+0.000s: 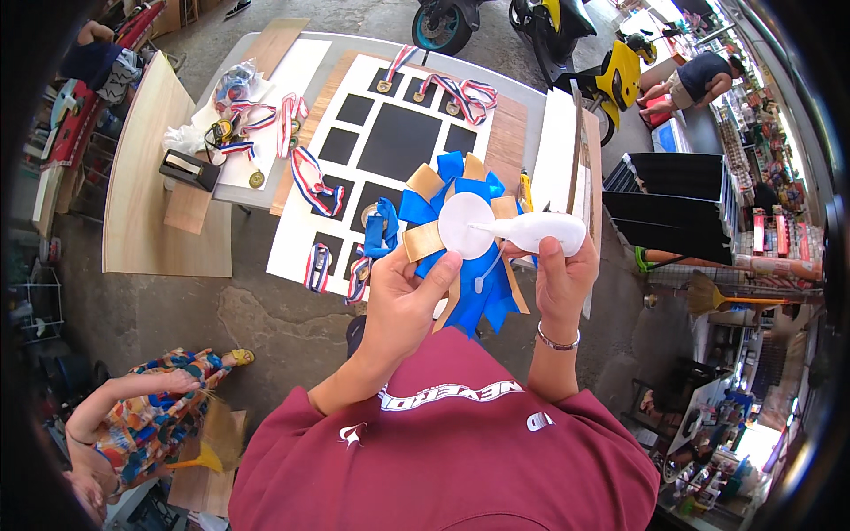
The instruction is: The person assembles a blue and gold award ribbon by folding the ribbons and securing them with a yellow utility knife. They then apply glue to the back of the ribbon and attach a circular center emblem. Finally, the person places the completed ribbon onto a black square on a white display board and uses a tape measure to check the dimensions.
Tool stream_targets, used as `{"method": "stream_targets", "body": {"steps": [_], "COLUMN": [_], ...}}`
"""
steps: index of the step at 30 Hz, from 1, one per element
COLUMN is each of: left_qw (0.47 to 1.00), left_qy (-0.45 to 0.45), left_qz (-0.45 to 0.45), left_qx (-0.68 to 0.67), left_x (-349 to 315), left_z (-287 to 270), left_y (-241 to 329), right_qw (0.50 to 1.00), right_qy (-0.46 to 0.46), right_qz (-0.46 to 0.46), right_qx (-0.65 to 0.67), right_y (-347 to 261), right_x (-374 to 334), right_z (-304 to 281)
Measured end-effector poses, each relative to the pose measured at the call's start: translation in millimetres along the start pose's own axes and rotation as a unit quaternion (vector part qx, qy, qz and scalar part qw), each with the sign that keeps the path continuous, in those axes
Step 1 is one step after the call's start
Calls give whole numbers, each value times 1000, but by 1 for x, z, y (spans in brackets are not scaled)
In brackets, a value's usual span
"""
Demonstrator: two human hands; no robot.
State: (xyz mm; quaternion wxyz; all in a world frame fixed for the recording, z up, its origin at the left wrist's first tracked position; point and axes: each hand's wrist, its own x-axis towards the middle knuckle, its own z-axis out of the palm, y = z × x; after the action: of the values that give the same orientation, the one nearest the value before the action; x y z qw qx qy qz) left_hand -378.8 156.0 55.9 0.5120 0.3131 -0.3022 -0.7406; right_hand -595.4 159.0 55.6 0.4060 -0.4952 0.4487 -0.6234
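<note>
My left hand (pixel 405 296) holds a blue and gold ribbon rosette (pixel 456 199) by its lower edge, thumb on a blue petal. The rosette has a round white centre (pixel 462 226) and blue tails (pixel 485 296) hanging down. A white glue bottle (pixel 540 233) is gripped in my right hand (pixel 562 283). The bottle lies sideways with its nozzle tip touching the white centre. Both hands are raised above a table with a white board (pixel 297 234) that carries black rectangles and medals.
Medals on striped ribbons (pixel 312 181) lie on the board and table. A wooden panel (pixel 146 186) leans at the left. Motorbikes (pixel 611 75) are parked behind the table, black trays (pixel 673 199) at the right. A person in a patterned dress (pixel 146 411) crouches at the lower left.
</note>
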Motion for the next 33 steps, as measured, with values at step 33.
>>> {"method": "stream_targets", "body": {"steps": [33], "left_qw": [999], "left_qy": [26], "left_qz": [-16], "left_qx": [-17], "left_x": [7], "left_z": [-7], "left_y": [-7], "right_qw": [996], "right_qy": [40], "right_qz": [-6], "right_qx": [-83], "right_y": [-2], "right_x": [-10], "right_z": [-15]}}
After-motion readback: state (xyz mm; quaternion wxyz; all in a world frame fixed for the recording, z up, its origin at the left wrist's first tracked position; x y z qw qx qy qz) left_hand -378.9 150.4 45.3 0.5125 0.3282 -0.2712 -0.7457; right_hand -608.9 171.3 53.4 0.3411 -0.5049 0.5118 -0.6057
